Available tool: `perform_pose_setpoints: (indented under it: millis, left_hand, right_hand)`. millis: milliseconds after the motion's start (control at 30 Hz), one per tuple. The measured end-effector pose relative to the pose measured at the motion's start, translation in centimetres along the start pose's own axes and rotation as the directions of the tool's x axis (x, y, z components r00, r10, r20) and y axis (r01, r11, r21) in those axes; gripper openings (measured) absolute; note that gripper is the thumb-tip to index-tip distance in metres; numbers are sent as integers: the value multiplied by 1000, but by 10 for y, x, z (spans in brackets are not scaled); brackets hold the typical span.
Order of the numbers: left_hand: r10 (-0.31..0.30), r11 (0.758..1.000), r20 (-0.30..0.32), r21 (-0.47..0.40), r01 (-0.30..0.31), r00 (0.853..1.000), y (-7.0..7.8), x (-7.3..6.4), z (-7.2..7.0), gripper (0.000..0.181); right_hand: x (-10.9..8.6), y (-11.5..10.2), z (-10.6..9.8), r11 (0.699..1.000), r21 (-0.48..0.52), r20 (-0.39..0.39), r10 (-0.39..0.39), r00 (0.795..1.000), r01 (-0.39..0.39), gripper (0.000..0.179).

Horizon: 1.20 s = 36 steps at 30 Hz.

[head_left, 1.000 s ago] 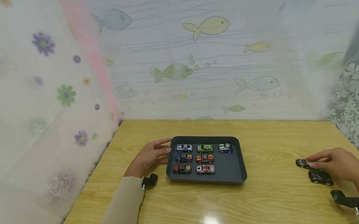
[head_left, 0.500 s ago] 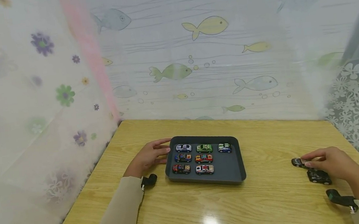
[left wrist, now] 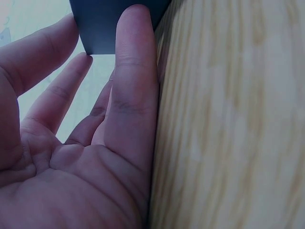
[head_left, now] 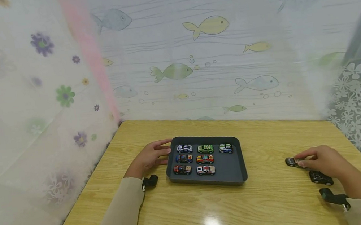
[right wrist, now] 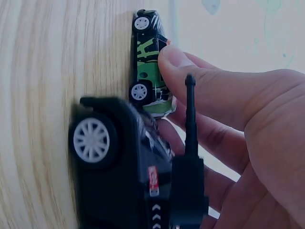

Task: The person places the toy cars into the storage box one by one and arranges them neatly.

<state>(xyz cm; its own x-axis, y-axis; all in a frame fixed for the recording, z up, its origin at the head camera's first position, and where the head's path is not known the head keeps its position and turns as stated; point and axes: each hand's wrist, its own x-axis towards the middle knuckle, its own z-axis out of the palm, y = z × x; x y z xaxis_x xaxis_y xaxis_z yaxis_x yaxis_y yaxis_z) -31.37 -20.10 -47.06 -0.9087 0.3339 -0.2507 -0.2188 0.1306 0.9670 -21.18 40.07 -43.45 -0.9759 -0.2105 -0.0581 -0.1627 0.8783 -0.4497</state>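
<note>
At the right of the head view, my right hand [head_left: 325, 160] pinches a small black and green toy car [right wrist: 148, 64] between thumb and fingers, low over the wooden table. Close to that hand stands a bigger black toy car [head_left: 320, 178]; the right wrist view shows its white-spoked wheel and a gun barrel [right wrist: 190, 119] on top. My left hand [head_left: 152, 155] has its fingers extended against the left wall of a dark grey tray [head_left: 228, 169]. Several colourful toy cars sit in the tray, among them a green one [head_left: 205, 149] and a red and orange one [head_left: 205, 159].
The tray rests on a wood-grain table [head_left: 267, 198]. Behind it hangs a fish-print curtain [head_left: 208, 66], and a flower-print curtain [head_left: 53, 114] lines the left side. Cameras on black mounts [head_left: 150, 181] are strapped to both wrists.
My right hand has slid the small toy car leftward, away from the bigger black car, which stays put. My left hand and the tray hold their place.
</note>
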Motion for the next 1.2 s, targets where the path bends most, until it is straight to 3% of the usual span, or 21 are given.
perform_pose_setpoints:
  millis: [200,1200]
  left_hand:
    - [1,1000,-8,-1,-1,1000,0,-1,0,55]
    - [-19,1000,-5,-2,19,1000,1,0,1,55]
  right_hand:
    - [4,-5,2,1000,11,14,27,1000,-27,35]
    - [43,-63,43,996,74,-10,-47,999,48,30]
